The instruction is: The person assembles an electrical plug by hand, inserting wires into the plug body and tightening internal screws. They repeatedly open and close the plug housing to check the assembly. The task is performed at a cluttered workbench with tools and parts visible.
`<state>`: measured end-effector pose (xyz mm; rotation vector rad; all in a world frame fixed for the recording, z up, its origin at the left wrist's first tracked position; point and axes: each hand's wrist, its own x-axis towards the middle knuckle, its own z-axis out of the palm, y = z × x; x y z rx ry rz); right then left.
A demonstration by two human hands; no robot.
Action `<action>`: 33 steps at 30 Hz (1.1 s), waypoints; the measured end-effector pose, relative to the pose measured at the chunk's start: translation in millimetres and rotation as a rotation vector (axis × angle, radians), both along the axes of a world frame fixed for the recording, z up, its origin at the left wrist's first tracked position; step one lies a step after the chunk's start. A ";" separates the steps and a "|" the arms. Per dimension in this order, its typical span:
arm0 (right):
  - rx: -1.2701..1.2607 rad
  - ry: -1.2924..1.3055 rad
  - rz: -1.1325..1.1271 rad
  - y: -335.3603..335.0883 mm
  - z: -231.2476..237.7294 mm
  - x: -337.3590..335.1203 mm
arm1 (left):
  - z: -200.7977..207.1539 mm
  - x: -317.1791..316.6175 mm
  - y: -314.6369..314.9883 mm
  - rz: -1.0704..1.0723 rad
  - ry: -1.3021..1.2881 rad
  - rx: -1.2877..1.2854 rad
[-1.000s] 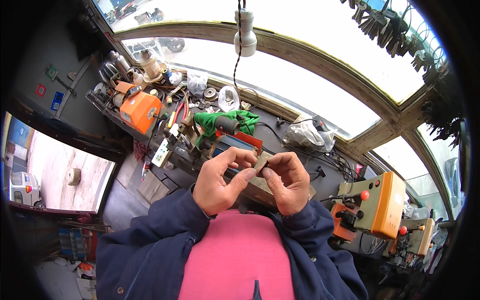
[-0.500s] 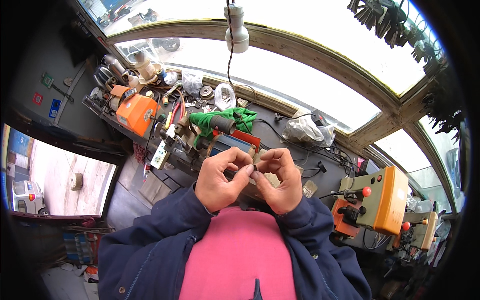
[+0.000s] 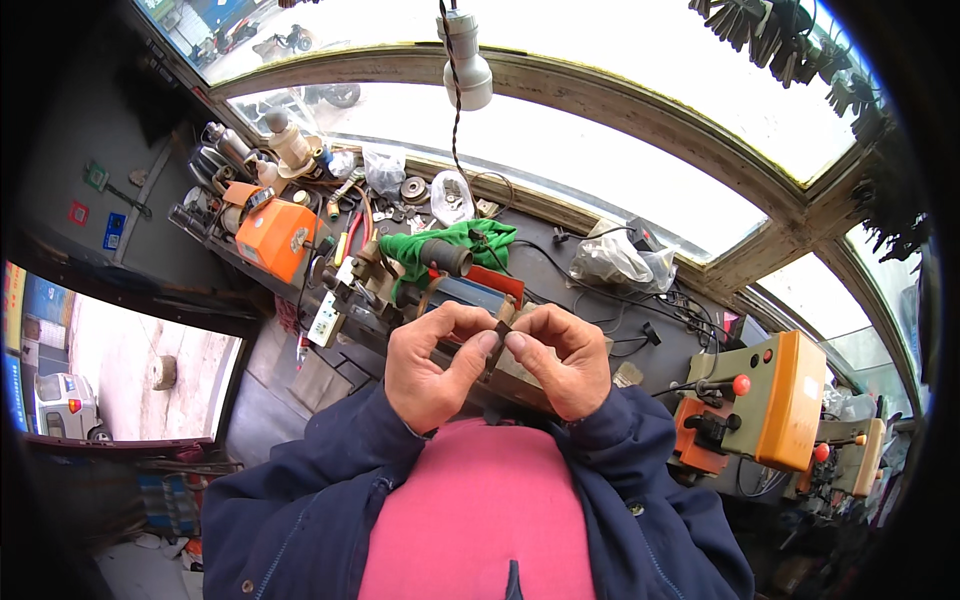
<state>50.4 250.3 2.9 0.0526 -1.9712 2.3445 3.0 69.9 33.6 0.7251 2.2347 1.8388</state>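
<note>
In front of my chest, my left hand [image 3: 432,365] and my right hand [image 3: 565,362] meet with bent fingers. Both pinch a small dark piece [image 3: 502,328] between thumbs and fingertips. It is too small and too covered for me to tell its kind. Just beyond my hands sits a bench machine with a blue body [image 3: 465,297] and a dark cylindrical part [image 3: 446,256]. A green cloth [image 3: 403,244] is draped behind it.
An orange machine [image 3: 274,240] stands left among bottles and tools. Pliers with red handles [image 3: 355,232] lie nearby. Rightward are clear plastic bags [image 3: 610,255], cables and an orange-and-grey machine [image 3: 790,400] with red knobs. A lamp holder [image 3: 466,70] hangs overhead; keys [image 3: 770,40] hang at upper right.
The thumbs have moved slightly apart, and more of the small dark piece shows between them. The whole view has shifted a little.
</note>
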 end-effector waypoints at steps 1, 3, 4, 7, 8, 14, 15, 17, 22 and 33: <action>0.029 0.014 -0.008 1.2 1.5 -1.8 | 2.3 -3.6 -2.0 -0.007 0.029 -0.024; 0.076 0.028 -0.042 4.9 4.8 -5.7 | 8.4 -14.5 -6.2 -0.005 0.092 -0.043; 0.092 0.026 -0.067 7.5 6.2 -7.7 | 13.2 -21.8 -11.1 0.007 0.066 -0.057; 0.198 0.030 -0.160 18.3 7.9 -16.1 | 29.4 -56.0 -29.9 0.015 0.106 -0.105; 0.219 0.003 -0.173 23.1 7.7 -19.4 | 34.7 -71.1 -36.8 -0.018 0.095 -0.144; 0.324 -0.061 -0.214 45.9 1.9 -48.3 | 29.2 -192.8 -50.4 -0.315 -0.096 -0.224; 0.343 -0.082 -0.218 47.5 1.2 -53.6 | 21.3 -214.6 -46.2 -0.385 -0.102 -0.225; 0.396 -0.147 -0.234 49.7 -0.5 -66.0 | 0.3 -251.2 -36.7 -0.490 -0.117 -0.374; 0.416 -0.156 -0.240 39.8 -13.0 -94.4 | -69.6 -309.0 -0.3 -0.829 0.078 -0.624; 0.512 -0.330 -0.289 25.2 -27.0 -128.0 | -144.9 -327.6 34.3 -1.029 0.279 -0.768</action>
